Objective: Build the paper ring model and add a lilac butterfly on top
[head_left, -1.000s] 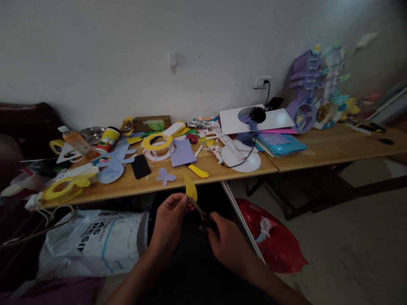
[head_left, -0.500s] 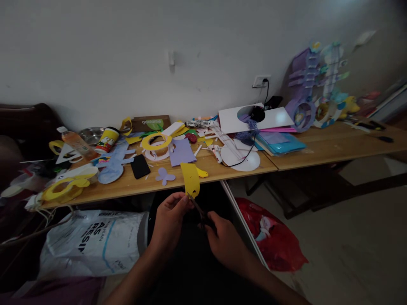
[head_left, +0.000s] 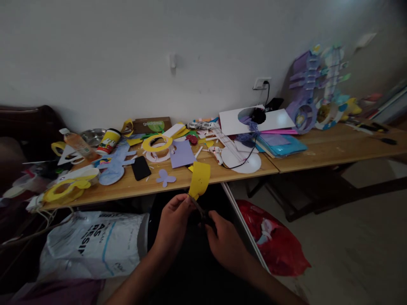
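The thin yellow piece [head_left: 201,176] is held in front of the bench's [head_left: 136,186] front edge, its upper part overlapping that edge in view. Broad and gently curved, with a fairly straight top, it tapers to a narrow lower end (a few small dark specks dot its middle). The left hand [head_left: 174,215] pinches that narrow end between thumb and fingers. The right hand [head_left: 225,233] is wrapped around the dark handles of the scissors [head_left: 202,212], whose blades slant up to the left hand's fingertips at the base of the piece; how far the blades are parted cannot be made out. The hands are near each other but apart.

Close to the bench's front edge lie a purple flower-shaped cutout [head_left: 165,178] and a black phone [head_left: 140,168]. Farther toward the back edge are a purple sheet [head_left: 183,154] and a yellow ring [head_left: 157,149].
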Action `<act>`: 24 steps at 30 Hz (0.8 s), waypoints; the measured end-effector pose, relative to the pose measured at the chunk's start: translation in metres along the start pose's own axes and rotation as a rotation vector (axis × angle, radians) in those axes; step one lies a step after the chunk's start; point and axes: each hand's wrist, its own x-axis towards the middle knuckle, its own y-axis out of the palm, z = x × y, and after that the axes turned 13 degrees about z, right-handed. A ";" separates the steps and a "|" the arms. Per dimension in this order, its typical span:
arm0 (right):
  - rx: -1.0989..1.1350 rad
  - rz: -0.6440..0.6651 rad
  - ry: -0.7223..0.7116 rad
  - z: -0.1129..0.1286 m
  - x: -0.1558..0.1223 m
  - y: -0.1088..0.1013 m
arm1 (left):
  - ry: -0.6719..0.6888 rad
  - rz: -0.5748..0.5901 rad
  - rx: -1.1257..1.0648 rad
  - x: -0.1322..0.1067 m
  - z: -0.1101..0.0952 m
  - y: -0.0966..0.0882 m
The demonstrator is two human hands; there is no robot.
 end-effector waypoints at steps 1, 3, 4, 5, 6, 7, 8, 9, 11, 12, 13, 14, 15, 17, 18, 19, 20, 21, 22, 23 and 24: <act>-0.009 -0.006 0.002 0.000 0.000 0.000 | 0.006 -0.003 0.022 0.000 0.001 0.000; -0.025 -0.012 0.016 0.000 -0.001 -0.001 | -0.008 -0.002 0.126 0.001 -0.004 -0.002; -0.030 -0.014 0.024 0.000 -0.002 -0.001 | -0.020 0.005 0.206 0.001 -0.008 -0.004; -0.032 -0.009 0.029 0.000 -0.003 -0.002 | -0.030 0.016 0.294 0.000 -0.014 -0.005; -0.033 -0.004 0.029 0.000 -0.003 -0.003 | -0.035 0.029 0.387 0.000 -0.021 -0.006; -0.035 -0.002 0.027 0.000 -0.004 -0.004 | -0.037 0.044 0.475 0.000 -0.028 -0.007; -0.036 -0.001 0.022 0.001 -0.004 -0.005 | -0.036 0.058 0.550 0.000 -0.034 -0.008; -0.034 -0.002 0.019 0.001 -0.004 -0.006 | -0.035 0.071 0.611 0.000 -0.040 -0.009; -0.025 -0.003 0.019 0.002 -0.002 -0.007 | -0.031 0.093 0.687 0.000 -0.047 -0.009; -0.018 -0.005 0.016 0.002 -0.002 -0.007 | -0.024 0.105 0.695 0.001 -0.048 -0.009; -0.010 -0.008 0.012 0.002 -0.001 -0.007 | -0.015 0.115 0.671 0.001 -0.046 -0.008; -0.003 -0.014 0.007 0.002 0.000 -0.006 | -0.004 0.120 0.616 0.001 -0.042 -0.007; 0.000 -0.022 0.003 0.002 0.001 -0.006 | 0.006 0.116 0.532 0.001 -0.036 -0.006; -0.001 -0.032 0.000 0.001 0.002 -0.004 | 0.019 0.083 0.340 0.000 -0.021 -0.003; -0.003 -0.032 0.001 0.001 0.002 -0.004 | 0.026 0.059 0.268 0.000 -0.014 -0.002; -0.007 -0.030 0.004 0.001 0.001 -0.003 | 0.035 0.035 0.227 -0.001 -0.008 -0.001; -0.011 -0.029 0.008 0.001 0.001 -0.003 | 0.045 0.017 0.219 -0.001 -0.004 0.000; -0.015 -0.028 0.017 0.001 0.000 -0.004 | 0.054 0.005 0.240 -0.002 -0.003 0.000; -0.021 -0.029 0.028 0.001 -0.001 -0.004 | 0.059 0.001 0.284 -0.002 -0.004 0.000; -0.029 -0.030 0.042 0.002 -0.002 -0.005 | 0.060 0.002 0.342 -0.002 -0.008 0.000; -0.039 -0.028 0.055 0.003 -0.002 -0.006 | 0.057 0.007 0.412 -0.003 -0.013 -0.001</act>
